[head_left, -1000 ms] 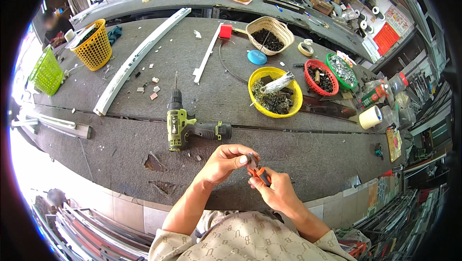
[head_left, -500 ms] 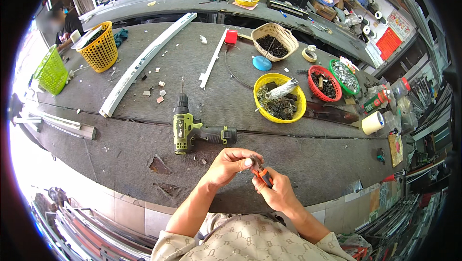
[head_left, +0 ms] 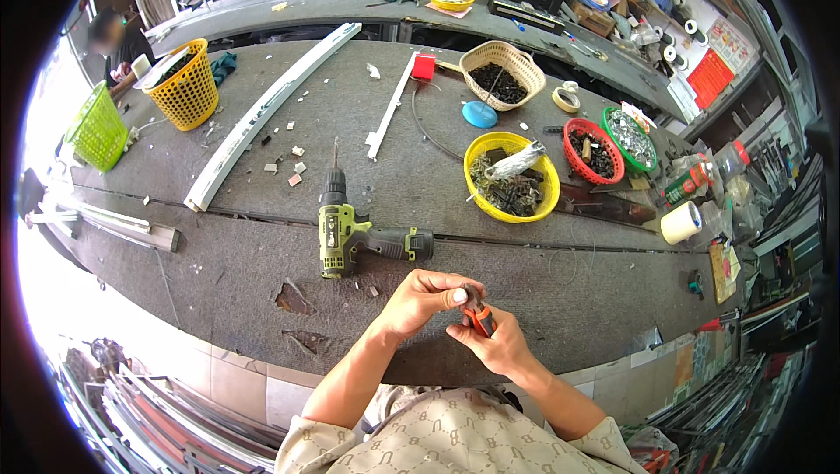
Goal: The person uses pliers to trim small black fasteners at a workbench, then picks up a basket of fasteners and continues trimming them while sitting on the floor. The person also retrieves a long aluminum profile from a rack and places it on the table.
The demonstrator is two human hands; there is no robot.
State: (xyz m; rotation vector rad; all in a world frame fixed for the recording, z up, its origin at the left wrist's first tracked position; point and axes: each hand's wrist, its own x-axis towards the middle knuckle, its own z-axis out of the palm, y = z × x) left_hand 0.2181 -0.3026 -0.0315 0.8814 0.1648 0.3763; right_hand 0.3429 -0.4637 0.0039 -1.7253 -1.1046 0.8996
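Observation:
Close to the table's near edge, my right hand [head_left: 500, 347] is wrapped round the orange-and-black handles of a pair of pliers [head_left: 481, 322], its thumb pointing left. The jaws point up and to the left, meeting the fingertips of my left hand [head_left: 414, 303]. Those fingers are pinched together at the jaws; whatever small piece they hold is too hidden to make out. A green-and-black cordless drill [head_left: 337, 233] lies on the table just beyond my left hand, bit pointing away.
A yellow basket [head_left: 551, 198] of metal bits, a red basket [head_left: 573, 159] and a beige basket [head_left: 525, 98] stand at right. A long white profile [head_left: 271, 115] lies at left, near an orange basket [head_left: 194, 94]. Another person [head_left: 122, 50] is at far left.
My right thumb has stretched out leftward, off the handle side. Both hands stay together at the pliers. The whole view has shifted very slightly.

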